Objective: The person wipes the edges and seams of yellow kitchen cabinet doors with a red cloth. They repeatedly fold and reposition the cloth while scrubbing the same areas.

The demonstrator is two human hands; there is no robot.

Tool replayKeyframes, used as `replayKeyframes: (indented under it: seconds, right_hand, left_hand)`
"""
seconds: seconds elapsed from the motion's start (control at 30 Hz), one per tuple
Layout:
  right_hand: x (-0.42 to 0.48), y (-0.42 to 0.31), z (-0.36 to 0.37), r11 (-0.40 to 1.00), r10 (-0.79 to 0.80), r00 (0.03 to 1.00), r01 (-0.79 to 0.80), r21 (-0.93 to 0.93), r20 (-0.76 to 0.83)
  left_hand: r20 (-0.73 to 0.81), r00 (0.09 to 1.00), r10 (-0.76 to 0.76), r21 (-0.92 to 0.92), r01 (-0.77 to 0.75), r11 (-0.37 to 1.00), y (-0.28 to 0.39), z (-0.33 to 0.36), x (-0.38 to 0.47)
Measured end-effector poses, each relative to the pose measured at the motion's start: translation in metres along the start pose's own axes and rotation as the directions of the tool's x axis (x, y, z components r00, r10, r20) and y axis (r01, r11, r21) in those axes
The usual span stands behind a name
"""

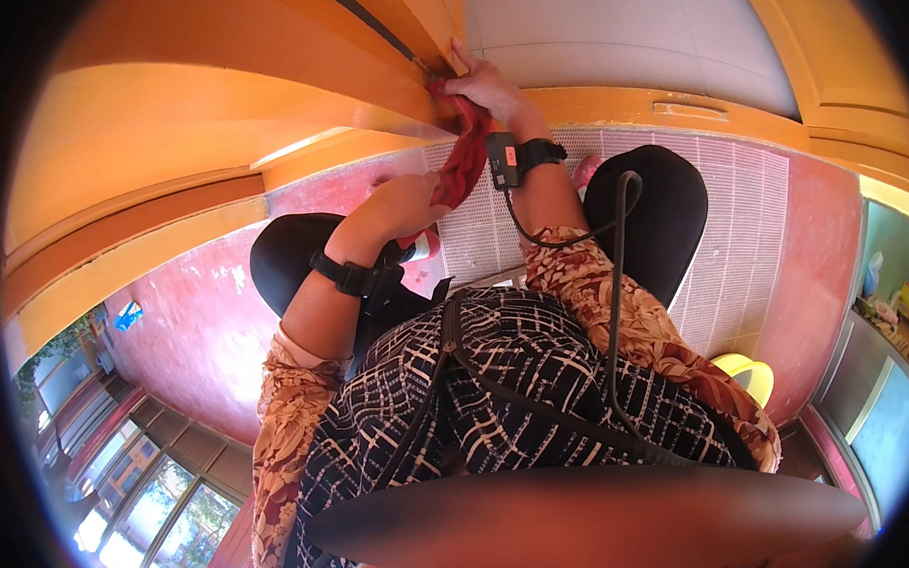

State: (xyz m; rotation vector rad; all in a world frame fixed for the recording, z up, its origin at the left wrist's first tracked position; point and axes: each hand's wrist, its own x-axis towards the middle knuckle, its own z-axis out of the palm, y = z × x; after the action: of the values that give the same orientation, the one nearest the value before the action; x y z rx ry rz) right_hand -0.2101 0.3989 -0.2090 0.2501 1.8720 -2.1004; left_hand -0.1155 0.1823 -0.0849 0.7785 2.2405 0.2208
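Observation:
Upper middle, my right hand [491, 93] grips the top of a dark red cloth [465, 160] against the lower corner of an orange wooden door [267, 88]. Its index finger reaches up along the orange frame. My left hand [401, 203] holds the cloth's lower end, its fingertips partly hidden behind the wrist and fabric. Between both hands the cloth hangs slightly twisted. Just right of my right hand runs an orange wooden sill [598, 106] with chipped paint.
My bent knees flank a pale perforated mat [731, 237] on the red floor [201, 330]. A yellow basin [762, 378] stands at right, near a cabinet [871, 397] with items on top. A blue packet [129, 316] lies at left. A cable [617, 316] runs from my right wrist.

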Motion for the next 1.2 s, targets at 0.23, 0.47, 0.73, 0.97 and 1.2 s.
replayKeyframes:
  seconds: [0.23, 0.47, 0.73, 0.97, 1.2]
  right_hand:
    - [0.001, -0.003, 0.001, 1.0, 0.01, 1.0, -0.01, 0.006, -0.001]
    - [-0.002, -0.01, 0.001, 0.999, 0.032, 0.999, -0.033, -0.033, -0.028]
    - [-0.007, -0.015, -0.003, 1.0, -0.027, 1.0, 0.027, 0.0, 0.004]
    - [0.002, -0.008, -0.012, 0.997, 0.008, 0.999, -0.004, -0.082, 0.053]
    - [0.007, -0.007, -0.016, 0.992, -0.047, 0.996, 0.055, -0.113, 0.073]
  left_hand:
    - [0.023, 1.0, -0.014, 0.03, 0.013, 0.999, 0.0, 0.0, 0.001]
    - [0.01, 1.0, 0.004, 0.021, -0.005, 1.0, -0.005, 0.003, 0.003]
    - [-0.006, 1.0, 0.014, 0.032, -0.014, 0.999, -0.006, 0.007, 0.003]
    - [-0.02, 0.999, 0.034, 0.063, -0.033, 0.997, -0.005, 0.013, 0.004]
    - [-0.021, 0.999, 0.042, 0.006, -0.042, 0.999, 0.001, 0.019, 0.004]
